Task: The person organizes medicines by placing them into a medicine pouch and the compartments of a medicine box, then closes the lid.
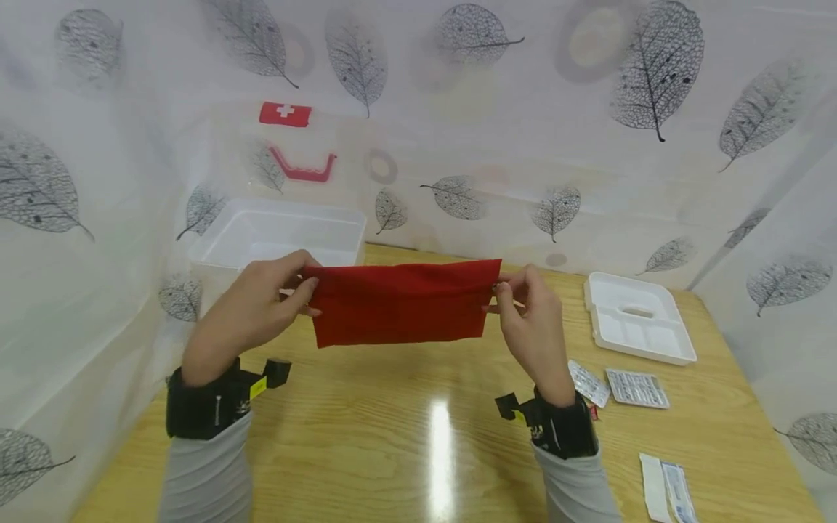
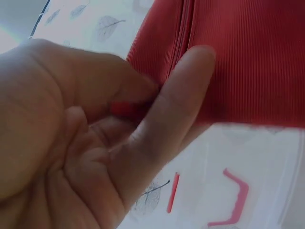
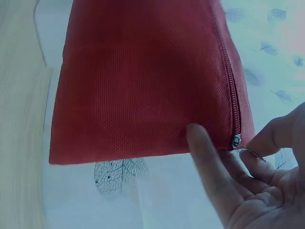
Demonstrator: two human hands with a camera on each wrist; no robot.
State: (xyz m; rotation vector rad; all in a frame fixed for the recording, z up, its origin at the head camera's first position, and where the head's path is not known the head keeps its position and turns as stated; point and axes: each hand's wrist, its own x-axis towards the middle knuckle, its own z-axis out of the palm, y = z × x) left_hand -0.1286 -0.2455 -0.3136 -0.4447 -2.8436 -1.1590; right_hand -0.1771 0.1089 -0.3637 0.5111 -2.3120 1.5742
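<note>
A flat red zippered pouch [image 1: 400,309] is held up above the table, stretched level between both hands. My left hand [image 1: 264,301] pinches its left end near the top corner. Around the zipper's end at the other side is my right hand [image 1: 536,330]; its thumb and a finger pinch the small metal pull tab. In the right wrist view the zipper slider [image 3: 236,140] sits at the very end of the closed teeth, while one finger [image 3: 205,152] rests against the ribbed cloth. The left wrist view shows the zipper line running away from the left thumb and fingers.
Behind the left hand stands an open white box [image 1: 288,232]; a red handle [image 1: 304,168] and white-cross label [image 1: 285,114] show above it. At right lie a white compartment tray [image 1: 644,335], blister packs [image 1: 637,388] and paper packets [image 1: 668,488] on the wooden table [image 1: 366,450].
</note>
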